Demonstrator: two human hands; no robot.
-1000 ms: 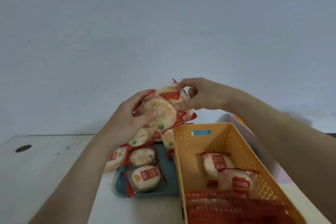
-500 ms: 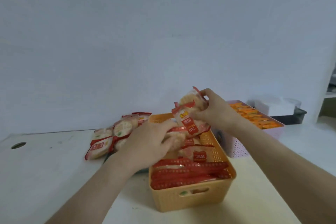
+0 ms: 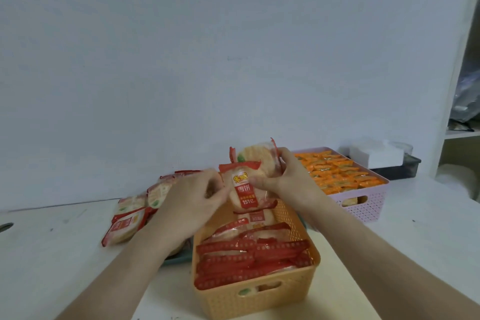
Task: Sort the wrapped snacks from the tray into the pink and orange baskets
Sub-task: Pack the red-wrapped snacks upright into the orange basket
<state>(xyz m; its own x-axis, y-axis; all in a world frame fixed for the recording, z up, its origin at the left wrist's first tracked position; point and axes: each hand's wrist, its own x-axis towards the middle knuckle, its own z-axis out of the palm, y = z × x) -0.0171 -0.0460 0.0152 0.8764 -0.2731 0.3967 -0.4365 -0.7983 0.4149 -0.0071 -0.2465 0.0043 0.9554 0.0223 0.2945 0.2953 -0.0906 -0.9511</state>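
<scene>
Both hands hold red-wrapped rice crackers (image 3: pixel 244 187) above the far end of the orange basket (image 3: pixel 259 291). My left hand (image 3: pixel 192 202) grips the left side of the front packet. My right hand (image 3: pixel 285 176) pinches the packets from the right, with a second cracker (image 3: pixel 257 161) standing behind the first. The orange basket holds several red-wrapped crackers in a row. The pink basket (image 3: pixel 363 202) at the right is full of orange-wrapped snacks. More red-wrapped crackers (image 3: pixel 132 215) lie piled on the tray (image 3: pixel 176 258), mostly hidden behind my left forearm.
A dark box with a white folded item (image 3: pixel 376 161) sits behind the pink basket. A white shelf unit (image 3: pixel 457 112) stands at the right edge. A cable hole (image 3: pixel 5 226) is in the white table at far left. The wall is close behind.
The hands carried the crackers from over the tray to above the orange basket, and the view widened to show the pink basket. Over the last half second they barely moved.
</scene>
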